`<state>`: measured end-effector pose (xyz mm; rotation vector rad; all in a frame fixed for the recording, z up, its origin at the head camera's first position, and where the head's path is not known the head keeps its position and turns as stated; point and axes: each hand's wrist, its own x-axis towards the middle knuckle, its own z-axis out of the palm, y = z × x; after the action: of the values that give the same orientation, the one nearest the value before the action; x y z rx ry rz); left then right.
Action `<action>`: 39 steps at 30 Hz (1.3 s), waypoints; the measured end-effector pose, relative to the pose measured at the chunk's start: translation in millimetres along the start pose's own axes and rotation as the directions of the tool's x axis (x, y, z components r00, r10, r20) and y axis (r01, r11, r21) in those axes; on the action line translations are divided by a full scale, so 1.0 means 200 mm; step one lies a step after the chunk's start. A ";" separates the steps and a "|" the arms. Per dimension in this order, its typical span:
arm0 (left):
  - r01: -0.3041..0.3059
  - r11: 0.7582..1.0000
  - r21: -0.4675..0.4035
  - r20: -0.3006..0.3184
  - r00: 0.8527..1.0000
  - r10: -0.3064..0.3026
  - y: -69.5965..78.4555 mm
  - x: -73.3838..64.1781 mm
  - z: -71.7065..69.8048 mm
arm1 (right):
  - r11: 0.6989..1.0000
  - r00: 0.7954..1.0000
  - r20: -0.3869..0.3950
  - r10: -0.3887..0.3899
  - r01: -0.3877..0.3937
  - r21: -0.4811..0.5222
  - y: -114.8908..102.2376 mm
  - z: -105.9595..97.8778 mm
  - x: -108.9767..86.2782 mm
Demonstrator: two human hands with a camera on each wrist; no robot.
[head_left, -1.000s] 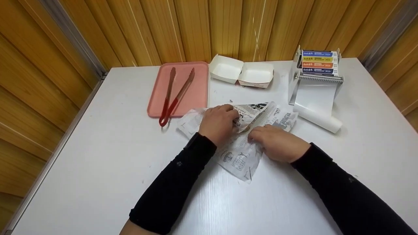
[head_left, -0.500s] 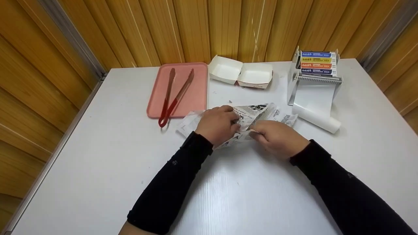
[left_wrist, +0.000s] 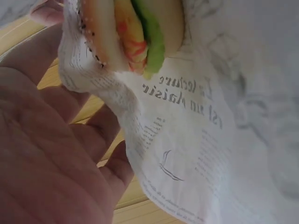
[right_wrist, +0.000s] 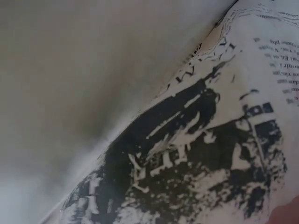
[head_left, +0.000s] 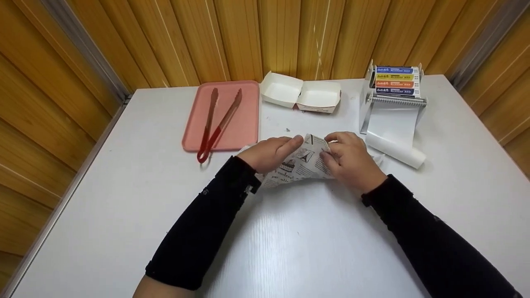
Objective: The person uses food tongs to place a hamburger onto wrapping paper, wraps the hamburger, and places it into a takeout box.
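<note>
A printed sheet of wrapping paper [head_left: 296,167] stands partly folded up between both hands over the table. Inside it, in the left wrist view, sits a burger [left_wrist: 152,28] with a sesame bun, lettuce and a yellow-and-red filling; the paper hides it from the head view. My left hand [head_left: 269,154] lies along the paper's left side, thumb stretched out and fingers loosely bent behind the sheet. On the other side my right hand [head_left: 352,159] pinches the raised paper flap between thumb and fingers. Dark print on the paper [right_wrist: 201,158] fills much of the right wrist view.
Behind the left hand lies a pink tray [head_left: 244,128] with red-handled tongs [head_left: 215,131] across it. An opened white paper burger box [head_left: 316,97] stands at the back. To the right is a metal stand [head_left: 364,103] with colored label boxes and a white roll [head_left: 397,151].
The near paper flap, flat a second ago, has been lifted and folded up over the middle by my right hand. My left hand has turned and spread its thumb.
</note>
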<state>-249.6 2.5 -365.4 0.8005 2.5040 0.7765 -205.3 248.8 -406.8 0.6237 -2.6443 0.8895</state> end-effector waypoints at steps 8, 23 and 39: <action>0.041 0.998 0.041 0.036 0.998 -0.043 0.01 0.03 0.00 | 0.991 0.994 0.007 0.108 -0.107 -0.085 -0.02 -0.01 0.00; 0.041 0.965 0.260 -0.057 0.998 -0.027 0.06 0.11 -0.02 | 0.953 0.942 -0.161 -0.294 0.276 -0.122 -0.12 0.07 -0.01; 0.127 0.982 0.141 -0.080 0.990 -0.117 0.07 0.16 -0.06 | 0.987 0.973 0.229 -0.013 0.050 -0.156 -0.12 0.06 0.01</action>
<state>-274.1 27.6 -354.7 0.6691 2.6702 0.5958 -196.4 223.7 -403.9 0.7648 -2.8631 0.6198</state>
